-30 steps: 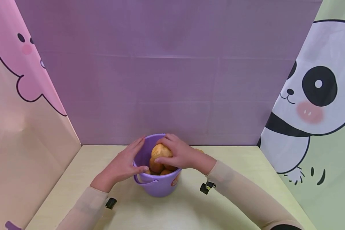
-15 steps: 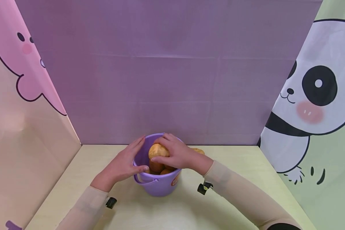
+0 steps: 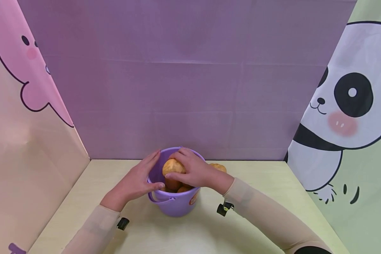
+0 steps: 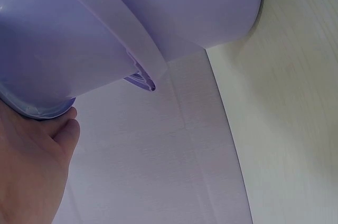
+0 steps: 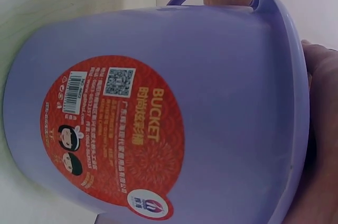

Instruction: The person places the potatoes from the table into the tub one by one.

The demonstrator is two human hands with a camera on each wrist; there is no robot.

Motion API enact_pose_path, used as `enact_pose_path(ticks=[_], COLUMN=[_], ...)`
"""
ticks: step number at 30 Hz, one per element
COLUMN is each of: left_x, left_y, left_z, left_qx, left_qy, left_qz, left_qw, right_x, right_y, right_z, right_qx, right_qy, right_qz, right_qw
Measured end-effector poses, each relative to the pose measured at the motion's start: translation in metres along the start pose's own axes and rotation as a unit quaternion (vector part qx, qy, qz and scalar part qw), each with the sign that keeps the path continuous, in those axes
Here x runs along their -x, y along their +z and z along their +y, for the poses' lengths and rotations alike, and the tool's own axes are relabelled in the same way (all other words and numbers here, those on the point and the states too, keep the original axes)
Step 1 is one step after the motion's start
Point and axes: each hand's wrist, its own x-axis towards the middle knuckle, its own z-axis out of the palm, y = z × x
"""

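A purple plastic bucket (image 3: 176, 204) stands upright on the table, holding several round brown things (image 3: 173, 184). My left hand (image 3: 136, 183) holds its rim on the left side, thumb over the front edge and fingers along the far left. In the left wrist view, that hand's bent fingertips (image 4: 66, 129) lie right at the rim. My right hand (image 3: 195, 169) reaches over the right rim and grips a round golden-brown thing (image 3: 173, 168), like a bun or a potato, on top of the others. In the right wrist view the bucket wall hides most of that hand.
Behind the right hand, another golden-brown thing (image 3: 218, 167) lies on the pale table (image 3: 254, 208). The bucket's handle (image 3: 158, 201) hangs down at the front left. A purple backdrop (image 3: 190, 88) rises behind the table, with printed cloth sides left and right.
My right hand has shifted a little left and down into the bucket with the golden-brown thing, uncovering more of the one behind it. The left hand and bucket stay in place.
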Motion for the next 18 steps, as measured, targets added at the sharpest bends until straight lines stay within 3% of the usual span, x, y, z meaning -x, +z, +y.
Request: enact_pose_path(ticks=[18], left_x=[-0.0008], left_y=[0.0014], left_z=[-0.0011], left_qx=[-0.004], left_qy=[-0.003], left_qz=[-0.002], left_qw=[1.0000], right_x=[0.0018], right_y=[-0.0002], right_z=[0.0054], right_qx=[-0.037], right_qy=[-0.007], right_qz=[0.002], right_qw=[0.9993])
